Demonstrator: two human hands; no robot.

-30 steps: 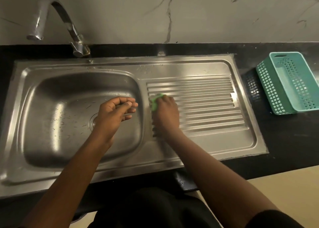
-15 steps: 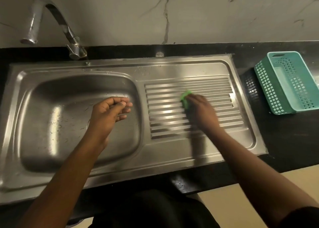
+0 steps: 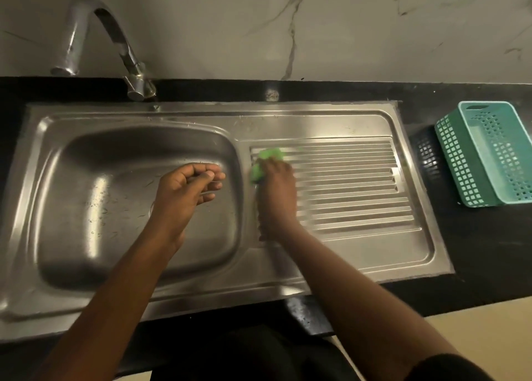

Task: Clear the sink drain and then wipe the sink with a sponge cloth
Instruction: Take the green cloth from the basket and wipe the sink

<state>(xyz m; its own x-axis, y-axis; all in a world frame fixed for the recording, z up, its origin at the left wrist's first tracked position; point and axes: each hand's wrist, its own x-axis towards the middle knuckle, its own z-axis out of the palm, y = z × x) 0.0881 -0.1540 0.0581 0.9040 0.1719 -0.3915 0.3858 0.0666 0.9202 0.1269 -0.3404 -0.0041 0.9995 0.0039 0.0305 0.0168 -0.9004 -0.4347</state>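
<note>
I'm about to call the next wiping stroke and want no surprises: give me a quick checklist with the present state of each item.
1. Green sponge cloth under the right hand: ok, pressed on the drainboard.
2. Cloth at the left end of the drainboard ribs, with unwiped ribs to the right: ok.
3. Left hand free: ok, loosely curled over the basin, holding nothing visible.
4. Drain clear: cannot tell, the left hand covers most of it.
5. Tap off: ok, no water running.
6. Teal basket clear of the stroke: ok, on the counter beside the sink.
</note>
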